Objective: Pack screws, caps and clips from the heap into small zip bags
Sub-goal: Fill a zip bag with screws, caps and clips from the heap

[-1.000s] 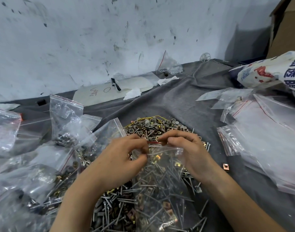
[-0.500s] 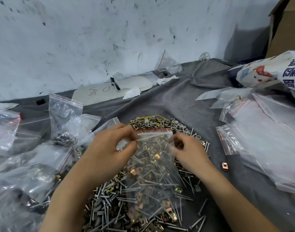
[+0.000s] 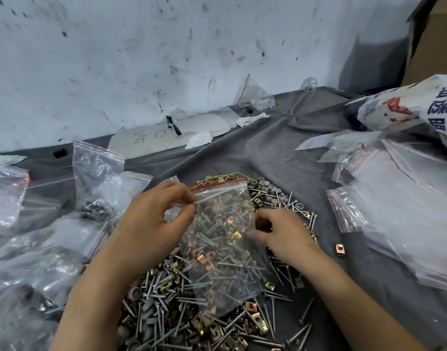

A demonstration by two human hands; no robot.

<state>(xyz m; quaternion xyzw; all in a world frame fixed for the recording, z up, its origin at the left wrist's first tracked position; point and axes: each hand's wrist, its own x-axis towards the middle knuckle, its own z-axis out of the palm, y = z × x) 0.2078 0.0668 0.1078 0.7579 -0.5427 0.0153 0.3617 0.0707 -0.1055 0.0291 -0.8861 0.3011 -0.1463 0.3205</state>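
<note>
Under the fingers: heap [image 3: 166,312] of screws, caps and clips. Over it lies the zip bag [image 3: 225,249], long axis running from the pinch toward the wearer. The left hand [image 3: 151,224] pinches its top-left corner. The right hand [image 3: 285,231], curled at the bag's right edge, is nearer the heap (grasp unclear). A second ago both hands pinched the seal [image 3: 218,184].

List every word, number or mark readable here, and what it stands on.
"O": handwritten on the white board by the wall; the scrawl beside it is unclear.
Blue characters on the printed sack: cut off by the frame, unreadable.
zip bag: no print, only a red strip at its mouth.
</note>
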